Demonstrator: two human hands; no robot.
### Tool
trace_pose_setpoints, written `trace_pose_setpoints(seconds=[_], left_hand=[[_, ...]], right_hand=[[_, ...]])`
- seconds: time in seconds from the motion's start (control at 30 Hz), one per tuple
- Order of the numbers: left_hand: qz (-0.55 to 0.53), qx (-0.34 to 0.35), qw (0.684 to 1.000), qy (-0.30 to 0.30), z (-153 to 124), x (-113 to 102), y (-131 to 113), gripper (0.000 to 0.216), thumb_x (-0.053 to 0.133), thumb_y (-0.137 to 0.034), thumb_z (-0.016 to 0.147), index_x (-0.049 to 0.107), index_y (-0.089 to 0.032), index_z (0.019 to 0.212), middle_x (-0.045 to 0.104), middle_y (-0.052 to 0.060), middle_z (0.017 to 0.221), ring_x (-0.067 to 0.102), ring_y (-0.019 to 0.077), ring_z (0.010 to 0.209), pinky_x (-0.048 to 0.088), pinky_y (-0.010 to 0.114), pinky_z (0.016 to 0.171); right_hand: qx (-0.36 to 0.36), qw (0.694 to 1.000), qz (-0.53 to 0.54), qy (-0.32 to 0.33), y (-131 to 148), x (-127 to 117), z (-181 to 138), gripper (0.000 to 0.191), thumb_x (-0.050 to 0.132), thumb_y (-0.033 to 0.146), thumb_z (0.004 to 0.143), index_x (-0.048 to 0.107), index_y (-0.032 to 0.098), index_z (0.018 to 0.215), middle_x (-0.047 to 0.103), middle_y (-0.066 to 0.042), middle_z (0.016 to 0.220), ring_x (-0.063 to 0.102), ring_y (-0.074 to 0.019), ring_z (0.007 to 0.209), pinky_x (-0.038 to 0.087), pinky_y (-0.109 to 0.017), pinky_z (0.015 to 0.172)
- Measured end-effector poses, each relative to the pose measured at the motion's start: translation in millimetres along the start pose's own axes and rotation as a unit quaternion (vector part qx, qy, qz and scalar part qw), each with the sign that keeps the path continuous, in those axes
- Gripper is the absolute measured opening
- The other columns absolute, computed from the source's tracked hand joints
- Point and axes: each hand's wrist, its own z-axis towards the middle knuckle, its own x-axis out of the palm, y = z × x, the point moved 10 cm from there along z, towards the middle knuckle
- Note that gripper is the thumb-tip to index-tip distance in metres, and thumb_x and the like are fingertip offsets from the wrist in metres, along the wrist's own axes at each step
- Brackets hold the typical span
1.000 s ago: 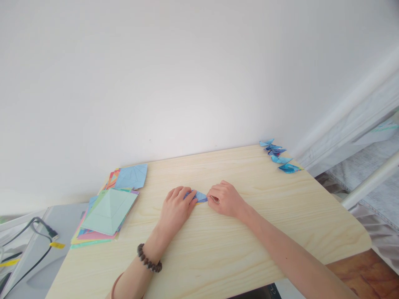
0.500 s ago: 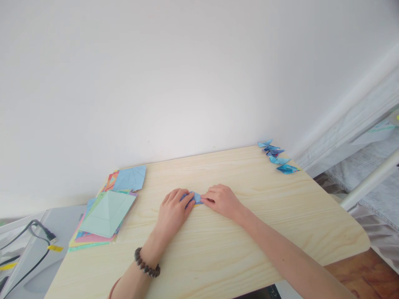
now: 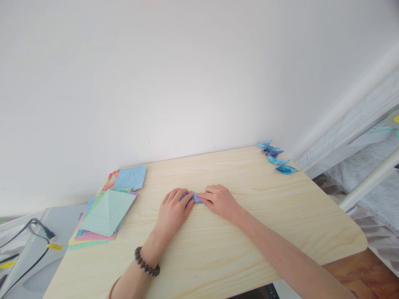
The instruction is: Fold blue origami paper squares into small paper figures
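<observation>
A small piece of folded blue origami paper (image 3: pixel 196 199) with a yellow edge lies flat near the middle of the table. My left hand (image 3: pixel 174 207), with a beaded bracelet at its wrist, covers the paper's left end and holds it between thumb and fingers. From the other side my right hand (image 3: pixel 220 202) is closed, its index finger and thumb on the paper's right end. The fingers hide much of the paper, so its full shape does not show.
Several folded blue paper pieces (image 3: pixel 285 169) stand in a row at the table's back right. A stack of coloured paper sheets (image 3: pixel 107 212) and a blue creased sheet (image 3: pixel 132 177) lie at the left. A black cable (image 3: pixel 39 226) rests beyond the left edge. A white wall rises behind.
My right fingertips have shifted slightly left along the folded paper, with the index finger reaching further over it. My left hand has stayed in place.
</observation>
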Motion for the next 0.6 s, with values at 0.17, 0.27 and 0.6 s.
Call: trace_pose_setpoints(seconds=[0.17, 0.27, 0.6], left_hand=[[0.003, -0.005, 1.0, 0.002, 0.6, -2.0, -0.8, 0.024, 0.044, -0.029, 0.089, 0.06, -0.023, 0.106, 0.06, 0.005, 0.105, 0.052, 0.0215, 0.098, 0.042, 0.034, 0.082], [0.003, -0.002, 1.0, 0.004, 1.6, -3.3, -3.2, 0.024, 0.044, -0.029, 0.089, 0.059, -0.023, 0.107, 0.06, 0.005, 0.105, 0.052, 0.0218, 0.098, 0.042, 0.035, 0.082], [-0.018, -0.003, 1.0, 0.021, 2.9, -2.3, -1.4, 0.028, 0.045, -0.03, 0.088, 0.055, -0.023, 0.112, 0.058, 0.007, 0.1, 0.05, 0.0228, 0.096, 0.041, 0.037, 0.082]], right_hand=[[0.014, 1.0, 0.011, 0.0, -2.8, -1.2, 1.4, 0.017, 0.052, 0.023, 0.083, 0.066, 0.02, 0.074, 0.063, 0.0, 0.065, 0.053, -0.0117, 0.064, 0.034, -0.025, 0.067], [0.032, 0.999, 0.008, 0.0, -3.5, -2.6, 2.7, 0.018, 0.052, 0.02, 0.081, 0.062, 0.019, 0.067, 0.062, 0.001, 0.061, 0.052, -0.0111, 0.059, 0.034, -0.025, 0.065], [0.085, 0.995, 0.051, -0.02, -17.0, -7.7, -0.7, 0.024, 0.059, 0.038, 0.08, 0.064, 0.022, 0.098, 0.059, -0.004, 0.083, 0.053, -0.0158, 0.079, 0.038, -0.029, 0.076]])
